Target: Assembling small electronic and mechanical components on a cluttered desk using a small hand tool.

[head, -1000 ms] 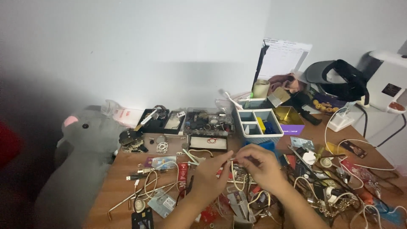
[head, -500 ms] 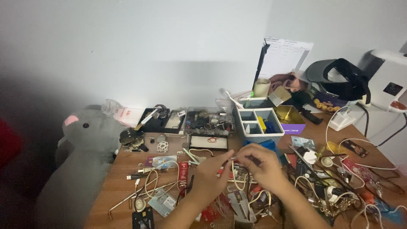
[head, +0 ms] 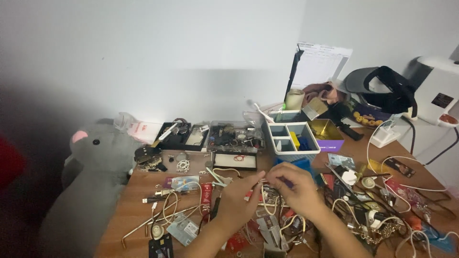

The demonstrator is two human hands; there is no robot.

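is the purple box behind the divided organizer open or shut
Open: the purple box has no lid on, and its shiny gold inside shows from above.

A single head-worn camera looks forward and slightly down across a cluttered wooden table (head: 138, 191) toward a pale wall (head: 158, 52) at 12 o'clock. It sits near enough that both forearms enter from 6 o'clock, the left hand (head: 239, 195) and right hand (head: 294, 187) meeting low at centre. No second view overlaps.
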